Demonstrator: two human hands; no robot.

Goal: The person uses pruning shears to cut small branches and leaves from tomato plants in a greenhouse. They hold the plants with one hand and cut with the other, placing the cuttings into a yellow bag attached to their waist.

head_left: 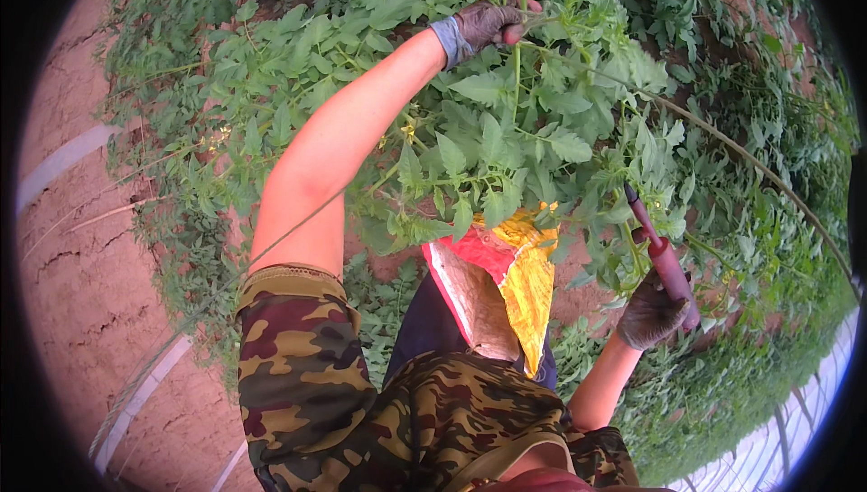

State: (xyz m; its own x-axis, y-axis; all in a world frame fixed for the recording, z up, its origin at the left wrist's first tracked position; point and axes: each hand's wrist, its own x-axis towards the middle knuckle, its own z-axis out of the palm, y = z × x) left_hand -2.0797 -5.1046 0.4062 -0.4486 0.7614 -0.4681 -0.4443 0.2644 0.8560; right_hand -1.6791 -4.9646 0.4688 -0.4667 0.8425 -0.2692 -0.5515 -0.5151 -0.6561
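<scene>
At the top of the view my left hand point(491, 23), in a dark worn glove with a blue cuff, is closed around a green tomato stem point(518, 72) near a taut cord point(677, 109). Lower down at the right, my right hand point(653, 309), also in a dark glove, grips a red-handled tool point(667, 268) with a thin dark tip that points up among the leaves. The exact kind of tool cannot be told. A red and yellow woven plastic bag point(528, 268), its pale inside showing, hangs in front of my waist.
Dense tomato plants point(325, 52) with yellow flowers point(408, 130) surround both arms. Dry cracked soil point(88, 289) with pale strips point(142, 390) lies at the left. The cord runs down to the right edge; another thin rope point(291, 228) crosses by my left upper arm.
</scene>
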